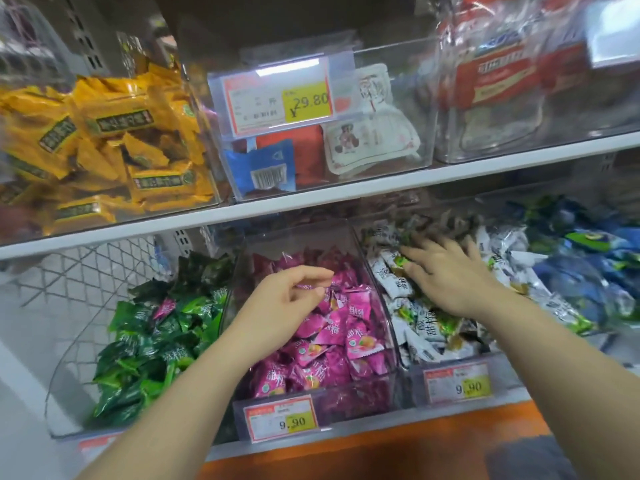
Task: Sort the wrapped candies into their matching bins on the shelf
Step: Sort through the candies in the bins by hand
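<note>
A price tag (277, 102) reading 29.80, white with a yellow patch, sits near 12 o'clock. Yellow packets (114, 123) are heaped at 10 o'clock. Just under the tag lie a blue pouch (263, 171), a red pouch (310, 147) and a white pouch (370, 143). A clear jar (495, 77) with a red label stands at 2 o'clock. Two 9.90 tags hang low: the middle tag (280, 419) at 6 o'clock, the right tag (458, 382) at 4 o'clock. White wire mesh (93, 268) shows at 9 o'clock.
</note>
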